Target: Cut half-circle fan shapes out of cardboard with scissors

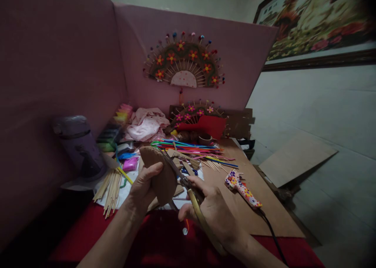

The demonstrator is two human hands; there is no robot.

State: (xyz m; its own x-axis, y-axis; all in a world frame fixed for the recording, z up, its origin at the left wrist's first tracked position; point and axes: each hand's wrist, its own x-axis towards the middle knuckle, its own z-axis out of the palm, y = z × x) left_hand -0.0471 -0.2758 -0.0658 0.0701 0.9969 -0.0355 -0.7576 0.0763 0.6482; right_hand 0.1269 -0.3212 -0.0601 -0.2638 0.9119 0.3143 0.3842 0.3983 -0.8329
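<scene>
My left hand point(143, 183) is closed on a piece of brown cardboard point(164, 178), the thumb lying across its face. The piece has a curved outline and is held up above the table. In my right hand point(214, 209) is a pair of scissors point(195, 205) with brass-coloured handles. Their blades are spread, one along the upper right edge of the cardboard and the other lower down, partly behind it. Whether the blades touch the cardboard I cannot tell. Part of the right fingers is hidden behind the handles.
A flowered glue gun point(243, 189) lies on a cardboard sheet point(264, 213) at right, its cord trailing forward. Wooden sticks point(110, 191) and a purple bottle point(80, 148) are at left. Behind are coloured pipe cleaners point(190, 146), pink cloth point(147, 123) and a decorated fan point(182, 64).
</scene>
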